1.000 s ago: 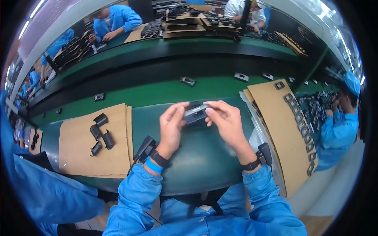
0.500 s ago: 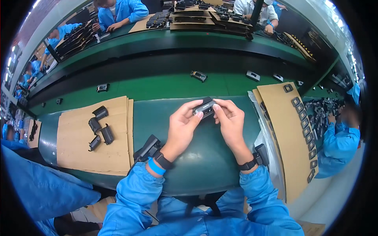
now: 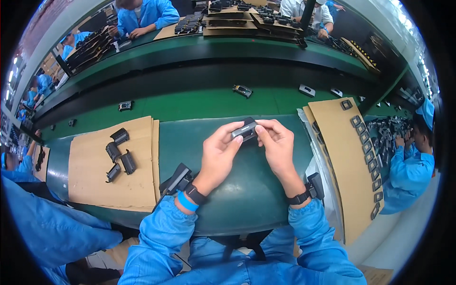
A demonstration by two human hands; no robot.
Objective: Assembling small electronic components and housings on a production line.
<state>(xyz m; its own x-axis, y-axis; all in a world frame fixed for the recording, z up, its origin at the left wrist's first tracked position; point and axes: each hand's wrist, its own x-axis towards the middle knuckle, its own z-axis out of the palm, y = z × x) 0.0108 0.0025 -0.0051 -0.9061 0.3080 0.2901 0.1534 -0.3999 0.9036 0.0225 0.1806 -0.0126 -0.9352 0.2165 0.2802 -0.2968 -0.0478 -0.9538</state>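
Note:
Between my two hands, above the dark green worktop, is a small grey and black plastic housing. My left hand pinches its left end between thumb and fingers. At the other end my right hand grips it, the thumb pressed on its near face. The housing lies slightly tilted, its right end higher, and a dark opening shows on the side toward me. Its underside is hidden by my fingers. Both wrists carry black straps with small black devices; a blue band circles the left one.
Left of my hands, a cardboard sheet bears several black plastic parts. Another cardboard sheet at right holds a row of black frames. Beyond runs a green conveyor belt with spaced housings. A co-worker sits at right.
The housing has turned slightly in my fingers, and both hands keep their grip on it. Items on the belt have shifted a little to the right in view.

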